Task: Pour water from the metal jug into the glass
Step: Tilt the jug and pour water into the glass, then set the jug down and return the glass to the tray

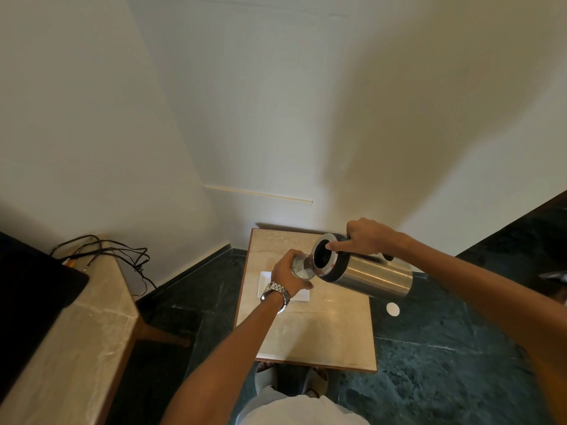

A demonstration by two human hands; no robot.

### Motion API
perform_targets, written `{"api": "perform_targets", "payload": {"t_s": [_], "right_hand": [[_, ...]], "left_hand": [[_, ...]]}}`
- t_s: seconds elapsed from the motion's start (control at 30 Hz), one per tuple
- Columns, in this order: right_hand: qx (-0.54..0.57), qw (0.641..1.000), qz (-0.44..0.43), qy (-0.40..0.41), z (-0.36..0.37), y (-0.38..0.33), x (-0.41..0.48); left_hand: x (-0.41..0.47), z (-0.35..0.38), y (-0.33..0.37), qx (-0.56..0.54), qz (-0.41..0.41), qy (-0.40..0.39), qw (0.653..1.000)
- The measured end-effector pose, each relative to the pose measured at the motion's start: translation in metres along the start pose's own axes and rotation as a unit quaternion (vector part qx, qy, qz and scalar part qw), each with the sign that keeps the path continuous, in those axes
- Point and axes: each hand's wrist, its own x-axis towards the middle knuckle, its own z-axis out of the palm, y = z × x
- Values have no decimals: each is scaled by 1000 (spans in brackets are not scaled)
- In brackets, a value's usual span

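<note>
White walls meet dark green stone floor around one small beige stone counter (310, 329) carrying one white rectangular tray (264, 282). Left hand (290, 273) grips the single clear glass (301, 266) above it; right hand (369, 236) clamps the tipped cylindrical steel jug (368, 276), spout at the glass rim.

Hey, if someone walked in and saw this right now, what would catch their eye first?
Probably the metal jug, tipped almost flat over the small table, gripped by the right hand with a finger on its black top. Right at its spout, the left hand holds the glass above a white tray, a silver wristwatch glinting below.
</note>
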Motion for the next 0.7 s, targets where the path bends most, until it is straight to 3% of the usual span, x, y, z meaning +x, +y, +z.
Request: {"api": "perform_targets", "payload": {"t_s": [0.17, 0.33, 0.53, 0.7], "right_hand": [[44, 998, 14, 34, 8, 15, -5], [198, 974, 39, 101, 36, 47, -12], [406, 885, 137, 183, 104, 63, -8], [496, 808, 167, 271, 170, 56, 12]], "left_hand": [[6, 1, 0, -13, -4, 10, 1000], [21, -1, 4, -14, -10, 14, 1000], [60, 11, -12, -6, -30, 30, 999], [96, 31, -64, -7, -57, 55, 997]]}}
